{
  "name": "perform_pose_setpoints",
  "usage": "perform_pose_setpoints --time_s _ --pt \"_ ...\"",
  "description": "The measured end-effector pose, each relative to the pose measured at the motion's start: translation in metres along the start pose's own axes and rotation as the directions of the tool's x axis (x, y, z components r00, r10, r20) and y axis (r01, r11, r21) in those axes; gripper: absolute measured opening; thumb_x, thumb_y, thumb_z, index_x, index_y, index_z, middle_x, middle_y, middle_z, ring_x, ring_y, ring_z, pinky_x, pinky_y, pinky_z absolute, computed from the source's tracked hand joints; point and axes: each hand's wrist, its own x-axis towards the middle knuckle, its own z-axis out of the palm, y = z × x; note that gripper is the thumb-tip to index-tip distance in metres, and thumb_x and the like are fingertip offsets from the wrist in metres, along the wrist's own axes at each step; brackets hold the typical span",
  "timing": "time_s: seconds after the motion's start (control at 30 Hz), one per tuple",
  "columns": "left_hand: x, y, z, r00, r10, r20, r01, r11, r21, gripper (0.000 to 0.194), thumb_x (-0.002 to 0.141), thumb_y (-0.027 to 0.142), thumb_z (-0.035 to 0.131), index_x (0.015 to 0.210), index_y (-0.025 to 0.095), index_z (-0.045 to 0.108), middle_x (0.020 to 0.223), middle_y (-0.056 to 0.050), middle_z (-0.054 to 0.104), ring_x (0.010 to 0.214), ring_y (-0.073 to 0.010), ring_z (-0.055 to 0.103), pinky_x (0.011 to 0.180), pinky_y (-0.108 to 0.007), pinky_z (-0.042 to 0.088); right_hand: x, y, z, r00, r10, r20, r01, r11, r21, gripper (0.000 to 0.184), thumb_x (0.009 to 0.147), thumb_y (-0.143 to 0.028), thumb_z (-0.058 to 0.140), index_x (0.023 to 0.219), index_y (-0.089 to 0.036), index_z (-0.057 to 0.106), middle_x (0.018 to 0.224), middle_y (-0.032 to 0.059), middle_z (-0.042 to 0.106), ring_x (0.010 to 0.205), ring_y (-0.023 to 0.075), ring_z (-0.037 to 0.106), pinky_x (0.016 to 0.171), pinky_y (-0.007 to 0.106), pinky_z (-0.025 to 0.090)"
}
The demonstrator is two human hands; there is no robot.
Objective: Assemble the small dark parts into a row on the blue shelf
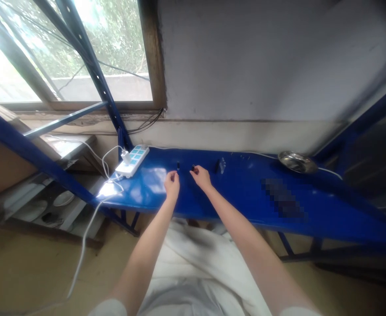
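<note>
Head view: a blue table (245,184) spans the scene, the person's left hand (172,186) and right hand (202,177) over its left half, between near and far edges. Right thumb and fingertips pinch a small black piece (193,167); the left fingers curl nearly together, whether around anything cannot be told. Just beyond them, toward the far edge, is a slim dark piece (178,165). Both pieces seem light, stiff, perhaps slippery, best pinched by their sides.
</note>
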Motion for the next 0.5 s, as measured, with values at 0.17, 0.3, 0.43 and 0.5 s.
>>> perform_pose_setpoints --time_s 0.17,0.3,0.43,0.5 --pt "-0.004 0.0 -0.001 1.0 -0.024 0.001 0.024 0.998 -0.057 0.016 0.079 0.024 0.048 0.089 0.016 0.059 0.084 -0.006 0.062 0.08 -0.015 0.058 0.076 -0.029 0.045 0.029 -0.014 0.028 0.984 0.12 0.131 -0.117 0.993 -0.029 0.014 0.075 -0.022 0.059 0.086 -0.016 0.064 0.09 0.0063 0.068 0.082 0.0157 0.062 0.071 0.024 0.045" --pt "-0.004 0.0 -0.002 0.999 -0.034 -0.004 0.033 0.996 -0.087 0.017 0.08 0.024 0.048 0.089 0.016 0.059 0.083 -0.005 0.061 0.079 -0.0149 0.057 0.074 -0.028 0.045 0.038 -0.017 0.041 0.978 0.147 0.148 -0.134 0.986 -0.096 0.013 0.075 -0.023 0.059 0.085 -0.017 0.065 0.092 0.0054 0.068 0.085 0.0168 0.062 0.072 0.024 0.044" --pt "-0.003 -0.002 -0.001 1.0 -0.03 -0.008 0.029 0.995 -0.096 0.016 0.08 0.025 0.047 0.087 0.016 0.059 0.082 -0.005 0.061 0.077 -0.0146 0.057 0.074 -0.028 0.045 0.039 -0.018 0.048 0.981 0.157 0.115 -0.138 0.978 -0.159 0.014 0.076 -0.026 0.057 0.084 -0.019 0.065 0.091 0.0046 0.069 0.086 0.018 0.063 0.073 0.026 0.043" --pt "-0.002 -0.002 0.0 0.999 -0.031 -0.009 0.03 0.994 -0.105 0.017 0.08 0.026 0.047 0.088 0.016 0.059 0.082 -0.005 0.061 0.078 -0.0146 0.057 0.074 -0.028 0.045 0.038 -0.018 0.049 0.982 0.156 0.111 -0.135 0.975 -0.179 0.015 0.077 -0.027 0.055 0.083 -0.019 0.066 0.09 0.0045 0.069 0.086 0.0185 0.063 0.073 0.026 0.042"
